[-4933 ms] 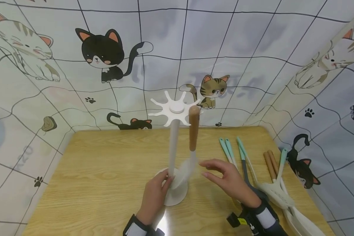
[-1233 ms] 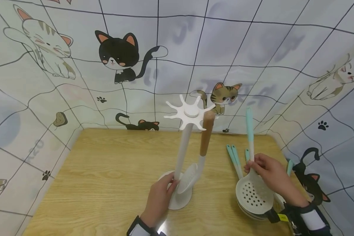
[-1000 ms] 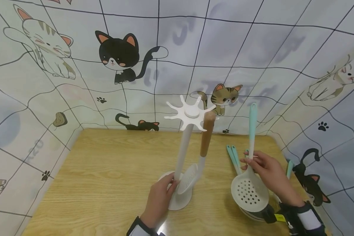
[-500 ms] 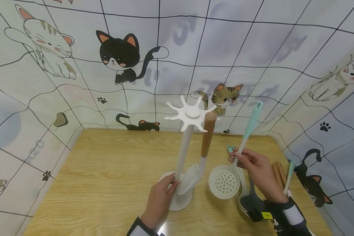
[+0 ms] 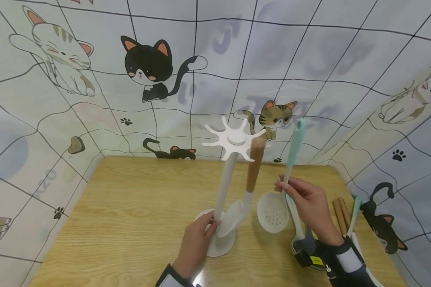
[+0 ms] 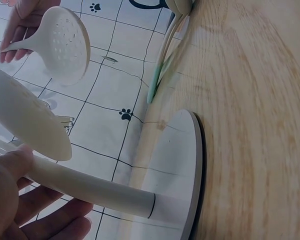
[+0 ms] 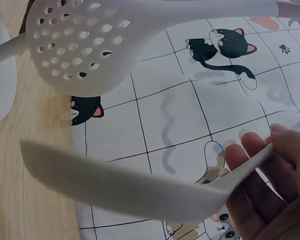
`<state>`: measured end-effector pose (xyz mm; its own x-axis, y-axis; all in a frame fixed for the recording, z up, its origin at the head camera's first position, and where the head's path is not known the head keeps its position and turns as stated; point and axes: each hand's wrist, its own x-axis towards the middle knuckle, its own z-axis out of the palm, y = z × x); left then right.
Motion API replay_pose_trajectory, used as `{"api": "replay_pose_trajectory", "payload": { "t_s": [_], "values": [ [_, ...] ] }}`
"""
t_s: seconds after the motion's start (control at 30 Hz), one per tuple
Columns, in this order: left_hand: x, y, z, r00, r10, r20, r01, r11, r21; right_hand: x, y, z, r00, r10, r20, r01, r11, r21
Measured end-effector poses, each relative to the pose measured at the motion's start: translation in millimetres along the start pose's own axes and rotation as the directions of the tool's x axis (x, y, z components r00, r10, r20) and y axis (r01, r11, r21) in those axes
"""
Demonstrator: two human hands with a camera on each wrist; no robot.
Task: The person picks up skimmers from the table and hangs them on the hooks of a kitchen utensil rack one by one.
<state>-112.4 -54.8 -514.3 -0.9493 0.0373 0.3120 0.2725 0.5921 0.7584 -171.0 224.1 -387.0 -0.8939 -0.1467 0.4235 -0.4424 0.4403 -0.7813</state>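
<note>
The held skimmer [image 5: 272,212] and stand [image 5: 226,185] look smooth plastic, the table [image 5: 140,211] wood-grained.

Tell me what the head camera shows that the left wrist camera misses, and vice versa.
Only the head view: the stand's star-shaped top and the brown handle beside it.
Only the left wrist view: where the pole meets the base, and the dark edge underneath.
Both: the left hand gripping the pole, the right hand holding a skimmer, and a second skimmer beside the pole.
</note>
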Motion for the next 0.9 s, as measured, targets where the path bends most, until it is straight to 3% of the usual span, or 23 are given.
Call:
{"api": "replay_pose_trajectory", "payload": {
  "t_s": [0.27, 0.5, 0.9],
  "values": [
    [-0.7, -1.8, 1.8, 1.0, -0.001, -0.01, 0.001, 1.0, 0.01, 2.0, -8.8, 1.6, 0.991, -0.136, 0.011, 0.136, 0.991, 0.012],
    [-1.0, -3.1, 3.1, 0.999, 0.031, -0.043, -0.031, 0.999, 0.008, 3.9, -15.6, 2.5, 0.983, -0.182, 0.013, 0.182, 0.983, -0.015],
    [-1.7, 0.1, 1.9, 1.0, -0.011, -0.004, 0.011, 1.0, -0.007, 9.2, -23.8, 0.6, 0.969, -0.245, 0.026, 0.247, 0.966, -0.078]
  ]
}}
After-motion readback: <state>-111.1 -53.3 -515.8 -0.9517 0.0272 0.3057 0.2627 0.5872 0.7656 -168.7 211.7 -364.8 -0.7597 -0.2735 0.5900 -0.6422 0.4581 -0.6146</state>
